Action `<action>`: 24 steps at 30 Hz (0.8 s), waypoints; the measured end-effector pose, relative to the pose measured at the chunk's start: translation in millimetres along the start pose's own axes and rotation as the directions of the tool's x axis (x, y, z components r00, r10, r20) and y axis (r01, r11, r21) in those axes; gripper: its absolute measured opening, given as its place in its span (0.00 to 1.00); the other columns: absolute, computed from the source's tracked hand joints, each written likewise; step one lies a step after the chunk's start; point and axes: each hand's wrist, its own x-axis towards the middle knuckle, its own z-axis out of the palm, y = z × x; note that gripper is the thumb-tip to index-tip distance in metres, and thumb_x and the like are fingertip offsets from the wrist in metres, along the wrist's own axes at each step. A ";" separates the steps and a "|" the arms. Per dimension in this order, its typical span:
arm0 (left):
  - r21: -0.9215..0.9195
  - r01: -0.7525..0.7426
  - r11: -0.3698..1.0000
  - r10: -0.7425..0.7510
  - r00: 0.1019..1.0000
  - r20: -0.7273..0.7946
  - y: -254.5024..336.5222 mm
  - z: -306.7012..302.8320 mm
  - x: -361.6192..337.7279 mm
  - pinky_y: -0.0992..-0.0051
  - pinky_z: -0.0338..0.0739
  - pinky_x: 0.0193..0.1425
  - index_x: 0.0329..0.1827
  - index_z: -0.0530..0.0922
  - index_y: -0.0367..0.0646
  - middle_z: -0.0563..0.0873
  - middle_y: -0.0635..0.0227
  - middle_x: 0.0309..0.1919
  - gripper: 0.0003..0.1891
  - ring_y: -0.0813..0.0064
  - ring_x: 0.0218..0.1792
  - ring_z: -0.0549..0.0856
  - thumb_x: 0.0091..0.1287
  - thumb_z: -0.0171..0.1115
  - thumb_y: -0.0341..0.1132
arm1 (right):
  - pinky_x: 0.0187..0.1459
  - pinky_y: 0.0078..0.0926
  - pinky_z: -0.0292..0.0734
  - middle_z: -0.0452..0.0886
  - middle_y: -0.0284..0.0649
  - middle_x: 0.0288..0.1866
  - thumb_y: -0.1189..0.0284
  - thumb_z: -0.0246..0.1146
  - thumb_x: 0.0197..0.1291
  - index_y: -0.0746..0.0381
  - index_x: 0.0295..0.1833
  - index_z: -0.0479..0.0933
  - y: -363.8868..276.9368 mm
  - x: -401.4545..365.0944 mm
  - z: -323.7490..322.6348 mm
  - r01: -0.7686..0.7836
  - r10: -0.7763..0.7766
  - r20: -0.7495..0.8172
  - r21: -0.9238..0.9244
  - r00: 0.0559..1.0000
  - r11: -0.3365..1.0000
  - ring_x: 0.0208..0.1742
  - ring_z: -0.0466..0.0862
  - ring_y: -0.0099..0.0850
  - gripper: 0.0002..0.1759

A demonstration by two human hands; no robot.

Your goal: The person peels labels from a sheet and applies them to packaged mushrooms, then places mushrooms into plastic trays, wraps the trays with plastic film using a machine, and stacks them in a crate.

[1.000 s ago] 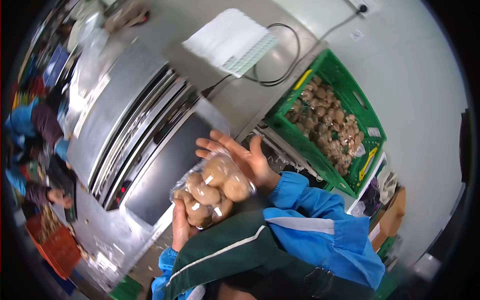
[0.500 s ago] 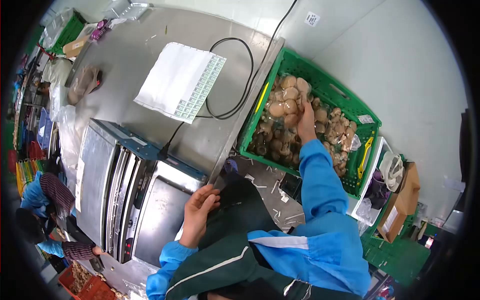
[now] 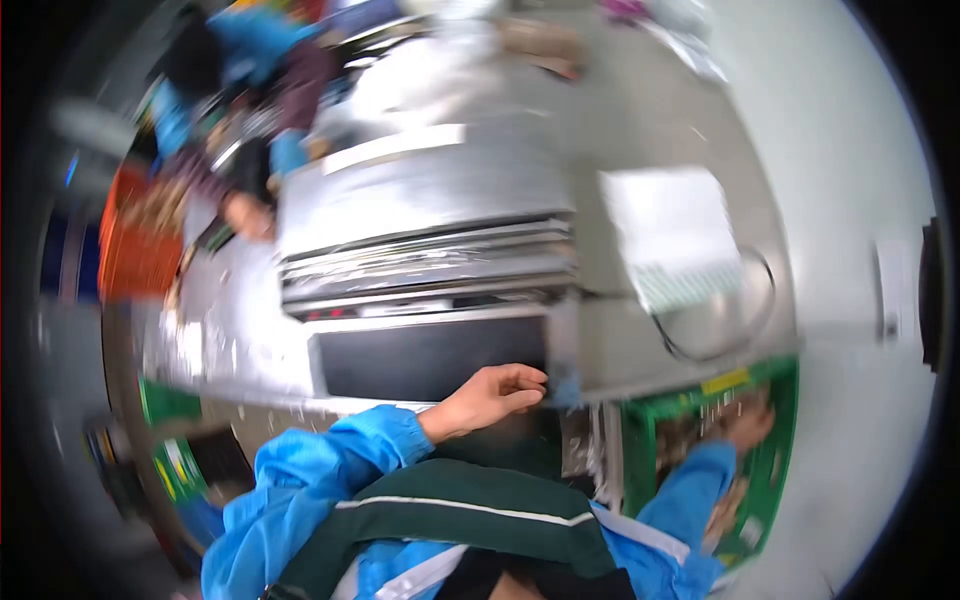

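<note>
My left hand (image 3: pixel 490 398) hovers at the front edge of the wrapping machine's dark plate (image 3: pixel 430 357). Its fingers are loosely bent, with a gap to the thumb and nothing between them. At the lower right, my right hand (image 3: pixel 750 425) is down inside the green crate (image 3: pixel 778 500). Motion blur smears its fingers, so I cannot make out whether they grip anything. Brownish mushrooms (image 3: pixel 724 515) lie in that crate, partly covered by my blue sleeve.
A white label sheet (image 3: pixel 670 230) and a black cable (image 3: pixel 768 300) lie on the steel table (image 3: pixel 620 120). Across the machine (image 3: pixel 430 190), another person's hand (image 3: pixel 247 215) is near an orange crate (image 3: pixel 125 240) at the left. A white plastic bag (image 3: pixel 420 85) sits behind the machine.
My view has swung left, so the machine is now central and the crate lower right. My right hand, earlier on bagged mushrooms, is still in the crate. My left hand now hovers before the machine.
</note>
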 end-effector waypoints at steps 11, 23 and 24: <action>0.040 -0.644 0.764 0.358 0.371 -0.857 23.0 -256.0 -123.0 0.79 0.78 0.41 0.52 0.77 0.34 0.85 0.66 0.40 0.13 0.80 0.37 0.81 0.67 0.60 0.30 | 0.50 0.25 0.76 0.81 0.43 0.49 0.74 0.55 0.67 0.69 0.55 0.75 -432.6 -249.3 152.1 0.246 -0.659 0.474 0.670 0.584 0.700 0.49 0.80 0.28 0.14; 0.084 -0.326 0.942 0.118 0.087 -0.989 -87.1 -570.4 -50.9 0.73 0.80 0.45 0.52 0.79 0.36 0.87 0.57 0.40 0.19 0.68 0.38 0.86 0.57 0.64 0.31 | 0.40 0.26 0.77 0.83 0.42 0.38 0.74 0.59 0.61 0.67 0.45 0.79 -601.1 -594.7 251.2 0.299 -0.685 0.609 0.793 -0.400 0.531 0.36 0.83 0.31 0.10; 0.061 -0.343 0.937 0.112 0.129 -0.985 -79.2 -573.1 -51.4 0.73 0.81 0.44 0.52 0.79 0.35 0.87 0.57 0.39 0.18 0.68 0.36 0.87 0.57 0.63 0.31 | 0.41 0.30 0.78 0.83 0.44 0.38 0.71 0.61 0.59 0.66 0.44 0.79 -595.0 -612.4 265.5 0.448 -0.583 0.655 0.755 -0.481 0.478 0.37 0.84 0.37 0.11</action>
